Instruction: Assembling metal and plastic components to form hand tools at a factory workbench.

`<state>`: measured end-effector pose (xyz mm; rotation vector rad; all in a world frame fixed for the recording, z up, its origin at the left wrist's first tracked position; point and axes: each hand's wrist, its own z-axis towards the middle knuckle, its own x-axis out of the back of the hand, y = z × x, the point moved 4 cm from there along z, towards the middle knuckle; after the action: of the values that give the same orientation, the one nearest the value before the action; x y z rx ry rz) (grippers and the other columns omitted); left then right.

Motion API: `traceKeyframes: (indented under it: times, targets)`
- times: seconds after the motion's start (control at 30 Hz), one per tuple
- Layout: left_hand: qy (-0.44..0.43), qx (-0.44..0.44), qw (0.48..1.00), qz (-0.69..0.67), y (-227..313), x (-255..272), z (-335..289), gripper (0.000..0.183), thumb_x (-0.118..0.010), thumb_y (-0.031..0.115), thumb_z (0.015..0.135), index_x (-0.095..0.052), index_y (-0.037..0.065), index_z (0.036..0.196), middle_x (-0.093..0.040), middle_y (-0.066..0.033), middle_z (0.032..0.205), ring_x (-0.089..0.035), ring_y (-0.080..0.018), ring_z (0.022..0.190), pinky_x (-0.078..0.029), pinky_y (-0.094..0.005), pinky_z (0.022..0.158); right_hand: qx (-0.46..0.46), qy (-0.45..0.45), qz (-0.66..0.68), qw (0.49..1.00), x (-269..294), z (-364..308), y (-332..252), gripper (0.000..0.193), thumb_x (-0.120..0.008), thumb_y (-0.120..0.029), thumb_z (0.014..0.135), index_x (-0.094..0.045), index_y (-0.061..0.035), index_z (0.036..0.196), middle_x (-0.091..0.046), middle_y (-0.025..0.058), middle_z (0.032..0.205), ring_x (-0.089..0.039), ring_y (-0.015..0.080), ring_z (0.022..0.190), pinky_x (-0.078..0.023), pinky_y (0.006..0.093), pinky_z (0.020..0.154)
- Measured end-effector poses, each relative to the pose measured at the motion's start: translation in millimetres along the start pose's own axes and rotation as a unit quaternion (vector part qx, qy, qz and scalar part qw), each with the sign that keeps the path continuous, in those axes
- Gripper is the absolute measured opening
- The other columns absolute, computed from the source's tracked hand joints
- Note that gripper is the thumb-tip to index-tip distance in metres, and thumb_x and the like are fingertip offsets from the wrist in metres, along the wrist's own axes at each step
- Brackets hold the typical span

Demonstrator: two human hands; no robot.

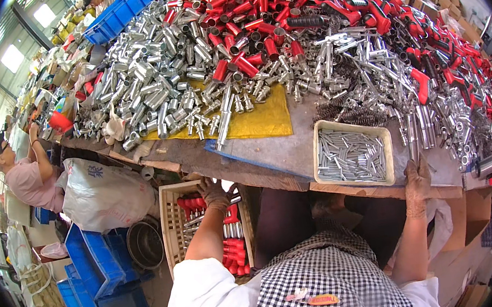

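Note:
My left hand (215, 195), in a dirty work glove, is over the upper end of a cream plastic crate (172, 221) below the table edge. Its fingers look spread, with nothing clearly held. In the crate lie several red-handled metal tools (233, 246). At the table's front edge on the right, my gloved right hand (417, 180) grips the lower end of a shiny metal tube (412, 136), which points away from me. Between my hands, a cream tray (317, 161) full of small metal pins (351, 155) sits at the table edge.
Piles of silver sleeves (143, 83), red tubes (243, 10) and red-and-black handles (381, 13) cover the table. A yellow sheet (263, 116) lies under some fittings. Blue bins (106, 276) and a white sack (103, 195) stand left. A co-worker (29, 176) sits at far left.

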<state>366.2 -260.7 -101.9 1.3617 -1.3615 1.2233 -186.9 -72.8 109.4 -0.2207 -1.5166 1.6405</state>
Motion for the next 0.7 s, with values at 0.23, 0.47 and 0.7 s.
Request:
traceKeyframes:
  times: [0.23,0.47,0.7]
  targets:
    - [0.15,0.134,0.943,-0.265,-32,16,-2,0.08,-0.057,0.055,0.079,-0.037,0.008,0.141,-0.031,-0.0196,0.146,-0.029,-0.0407,0.133,-0.022,-0.049,0.11,0.058,0.032,-0.022,0.998,3,-4,-10,0.039,-0.057,-0.014,0.092,-0.05,0.0055,0.125,-0.052,0.0005,0.082,-0.043,0.0095,0.068,-0.039,0.0245,0.059]
    - [0.552,-0.01,0.754,-0.356,-19,162,-79,0.034,-0.059,0.005,0.085,-0.051,0.001,0.118,-0.054,-0.0157,0.109,-0.054,-0.0248,0.102,-0.045,-0.0345,0.089,0.034,0.02,0.028,0.999,3,-5,-15,0.039,-0.056,-0.023,0.093,-0.052,0.0033,0.122,-0.047,-0.0027,0.074,-0.042,0.0073,0.063,-0.036,0.0237,0.055]
    - [0.167,-0.102,0.906,-0.375,84,330,-11,0.051,-0.072,0.028,0.08,-0.051,-0.001,0.117,-0.061,-0.0135,0.098,-0.058,-0.0254,0.088,-0.045,-0.0367,0.084,-0.007,0.022,0.092,0.996,6,-3,6,0.031,-0.061,-0.034,0.092,-0.054,-0.0074,0.104,-0.037,-0.0094,0.064,-0.035,0.0013,0.053,-0.027,0.0192,0.044]
